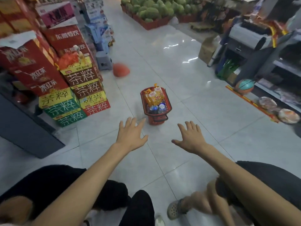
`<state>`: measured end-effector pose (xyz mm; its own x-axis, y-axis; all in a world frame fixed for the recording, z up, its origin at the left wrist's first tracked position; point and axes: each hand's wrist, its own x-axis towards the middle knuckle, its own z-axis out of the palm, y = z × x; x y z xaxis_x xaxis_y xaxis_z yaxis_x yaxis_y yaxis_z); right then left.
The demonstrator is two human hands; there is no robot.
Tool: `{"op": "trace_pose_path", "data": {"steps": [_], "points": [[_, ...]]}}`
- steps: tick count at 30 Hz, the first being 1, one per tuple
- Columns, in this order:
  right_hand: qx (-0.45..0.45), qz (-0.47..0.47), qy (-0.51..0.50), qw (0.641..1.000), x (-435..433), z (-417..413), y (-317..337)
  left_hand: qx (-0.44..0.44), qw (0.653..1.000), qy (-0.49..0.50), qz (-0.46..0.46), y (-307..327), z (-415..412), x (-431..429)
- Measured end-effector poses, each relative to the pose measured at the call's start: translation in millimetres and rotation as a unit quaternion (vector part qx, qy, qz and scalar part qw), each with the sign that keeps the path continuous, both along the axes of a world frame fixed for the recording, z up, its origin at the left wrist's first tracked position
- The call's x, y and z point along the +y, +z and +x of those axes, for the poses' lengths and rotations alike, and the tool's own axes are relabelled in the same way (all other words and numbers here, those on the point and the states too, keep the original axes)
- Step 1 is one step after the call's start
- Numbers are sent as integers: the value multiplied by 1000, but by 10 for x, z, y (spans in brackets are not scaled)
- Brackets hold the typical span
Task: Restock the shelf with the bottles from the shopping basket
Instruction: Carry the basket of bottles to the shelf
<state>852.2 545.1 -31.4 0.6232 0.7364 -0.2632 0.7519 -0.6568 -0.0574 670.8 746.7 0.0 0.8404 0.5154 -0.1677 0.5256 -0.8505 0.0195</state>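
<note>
Status: restocking appears not yet begun. The shopping basket point(154, 122) stands on the floor point(187, 88) at your 12 o'clock, apart from both hands. It holds yellow-labelled bottles point(153, 97) at its far end and blue-capped bottles point(157, 108) at its near end. No bottle is seen outside it.

Your left hand point(130, 134) is released, fingers spread, holding nothing. Your right hand point(190, 137) is likewise released and empty. Both reach forward, level with each other.

Shelving point(285, 66) lies at 2 o'clock and stacked cartons point(78, 88) at 10 o'clock. Which shelf takes the bottles cannot be determined. Every transfer is left to do.
</note>
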Motion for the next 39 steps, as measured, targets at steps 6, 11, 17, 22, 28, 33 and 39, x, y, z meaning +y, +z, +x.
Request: {"op": "trace_pose_path", "data": {"steps": [6,11,17,22,28,33,39], "points": [[-8,-13,-3,1000,826,1123,-176,6,1000,5,-23,-275,1103,892],[-9,-31,-12,999,1723,2170,-215,-12,999,15,-40,-401,2122,1796],[-9,-56,-23,998,2432,3311,-115,-31,998,19,-55,-403,3249,2622],[-13,-50,-35,998,2702,4258,-33,-42,998,17,-51,-370,4185,3027],[-15,-26,1,1000,2918,5537,-83,-39,997,40,-43,-346,5305,3124],[-7,-15,67,998,3066,6519,-43,-22,994,106,-32,-410,5985,3006],[27,-16,145,989,3525,7352,9,-16,972,226,-58,-432,6396,2868]]}}
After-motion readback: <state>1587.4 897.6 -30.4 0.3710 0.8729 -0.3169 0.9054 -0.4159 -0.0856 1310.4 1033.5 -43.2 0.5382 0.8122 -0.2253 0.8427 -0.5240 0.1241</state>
